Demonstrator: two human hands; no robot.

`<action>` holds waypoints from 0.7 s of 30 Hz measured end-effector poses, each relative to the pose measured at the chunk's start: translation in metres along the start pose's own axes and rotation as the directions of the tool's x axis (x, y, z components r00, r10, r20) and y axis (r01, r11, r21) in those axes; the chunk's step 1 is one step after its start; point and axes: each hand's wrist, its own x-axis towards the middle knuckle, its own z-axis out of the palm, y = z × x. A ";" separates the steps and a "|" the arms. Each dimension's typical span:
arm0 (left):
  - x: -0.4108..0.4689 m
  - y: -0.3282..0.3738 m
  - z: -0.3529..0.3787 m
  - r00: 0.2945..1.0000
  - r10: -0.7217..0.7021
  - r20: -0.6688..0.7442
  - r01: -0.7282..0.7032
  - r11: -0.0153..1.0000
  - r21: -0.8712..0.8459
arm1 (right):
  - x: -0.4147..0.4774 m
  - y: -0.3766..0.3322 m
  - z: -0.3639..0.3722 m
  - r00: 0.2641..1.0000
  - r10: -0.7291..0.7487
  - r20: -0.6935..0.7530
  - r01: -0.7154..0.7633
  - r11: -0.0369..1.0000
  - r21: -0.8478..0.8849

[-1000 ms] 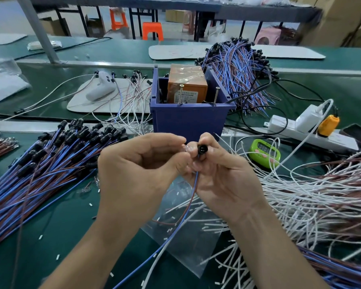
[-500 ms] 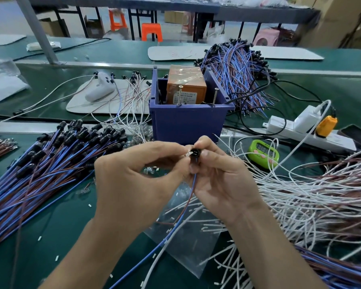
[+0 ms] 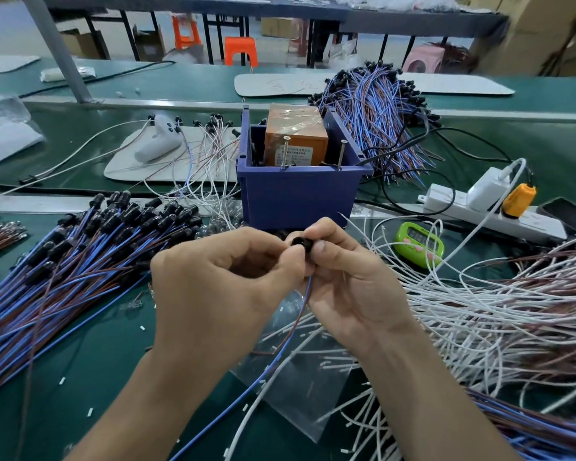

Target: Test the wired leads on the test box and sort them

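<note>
My left hand and my right hand meet in front of the blue test box, both pinching the black holder of one lead. Its blue and brown wires hang down between my palms toward the table. An orange unit sits inside the box, and two screws stand up at the box's front rim. A heap of blue-brown leads with black holders lies to the left. Another such bundle rests behind the box on the right.
A tangle of white and brown wires covers the right side. A green timer, a white power strip with an orange plug, a clear plastic bag under my hands, and a white pad with loose leads at back left.
My hands sank slightly and shifted their pinch on the black holder; the clear bulb tip visible between my fingers earlier is now covered.
</note>
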 end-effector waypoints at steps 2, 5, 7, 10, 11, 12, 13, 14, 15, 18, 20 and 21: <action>0.000 0.000 0.000 1.000 -0.002 -0.001 0.002 1.000 0.003 | 0.000 0.000 0.000 1.000 -0.005 0.006 0.005 1.000 0.011; 0.000 0.000 0.001 1.000 -0.003 -0.006 0.003 1.000 -0.019 | -0.001 0.000 0.000 1.000 -0.009 0.005 0.009 1.000 0.014; 0.001 0.001 0.001 1.000 0.014 -0.012 -0.014 1.000 -0.023 | -0.001 0.000 -0.001 1.000 -0.012 0.007 0.011 1.000 0.021; 0.001 0.000 0.001 1.000 -0.007 -0.019 0.005 0.997 -0.077 | 0.000 0.000 -0.002 1.000 -0.015 0.016 0.015 1.000 0.027; 0.001 -0.002 0.001 1.000 -0.020 -0.019 0.018 0.995 -0.094 | 0.000 0.001 -0.003 1.000 -0.017 0.022 0.016 0.999 0.031; 0.001 -0.002 0.002 0.999 -0.032 -0.018 0.030 0.994 -0.103 | 0.000 0.001 -0.003 0.999 -0.019 0.029 0.018 0.999 0.034; 0.001 -0.003 0.002 0.999 -0.042 -0.014 0.040 0.993 -0.108 | 0.000 0.002 -0.004 0.999 -0.022 0.034 0.021 0.999 0.036; 0.001 -0.004 0.003 0.999 -0.047 -0.008 0.046 0.993 -0.111 | 0.000 0.002 -0.005 0.999 -0.026 0.039 0.024 0.999 0.039; 0.001 -0.004 0.003 0.999 -0.045 -0.006 0.044 0.993 -0.112 | 0.000 0.003 -0.005 0.998 -0.030 0.050 0.028 0.999 0.041; 0.001 -0.006 0.004 0.999 -0.034 0.002 0.034 0.992 -0.124 | 0.000 0.004 -0.008 0.995 -0.043 0.095 0.040 0.998 0.040; 0.001 -0.008 0.004 1.000 -0.025 0.018 0.027 0.988 -0.150 | 0.000 0.003 -0.009 0.992 -0.049 0.112 0.047 0.999 0.023; 0.002 -0.010 0.003 0.999 -0.023 0.028 0.028 0.987 -0.158 | 0.000 0.003 -0.009 0.992 -0.052 0.115 0.051 0.999 0.008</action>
